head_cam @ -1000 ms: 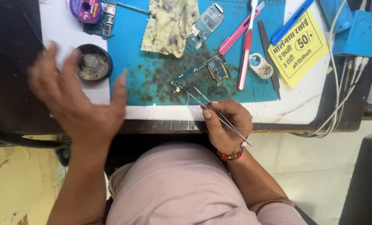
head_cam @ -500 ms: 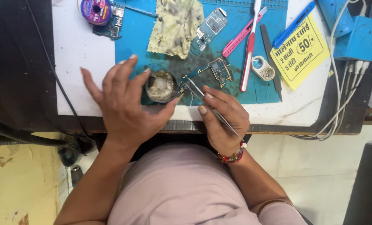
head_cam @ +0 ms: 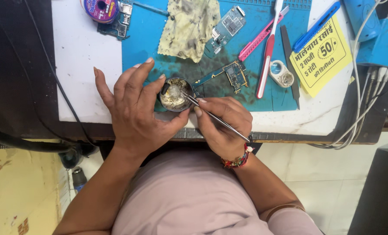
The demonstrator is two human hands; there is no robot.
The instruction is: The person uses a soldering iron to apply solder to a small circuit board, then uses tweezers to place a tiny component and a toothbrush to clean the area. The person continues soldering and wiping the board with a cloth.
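My left hand (head_cam: 135,111) grips a small round black tin (head_cam: 175,95) of pale paste, holding it on the blue work mat (head_cam: 144,43) near the table's front edge. My right hand (head_cam: 222,124) holds thin metal tweezers (head_cam: 211,114) whose tips dip into the paste in the tin. Just right of the tin lies a small green circuit board (head_cam: 234,74) on the mat.
On the mat lie a stained yellow cloth (head_cam: 189,26), another circuit board (head_cam: 229,21), a pink cutter (head_cam: 257,41), a red-and-white toothbrush (head_cam: 268,54), a small round loupe (head_cam: 282,75), a blue pen (head_cam: 316,26) and a yellow card (head_cam: 322,61). A purple wire spool (head_cam: 100,8) sits far left. White cables (head_cam: 359,109) hang at the right.
My left hand moved from the left side, brought the round tin rightward onto the mat, and now holds it beside my right hand. The tweezer tips went from the circuit board into the tin.
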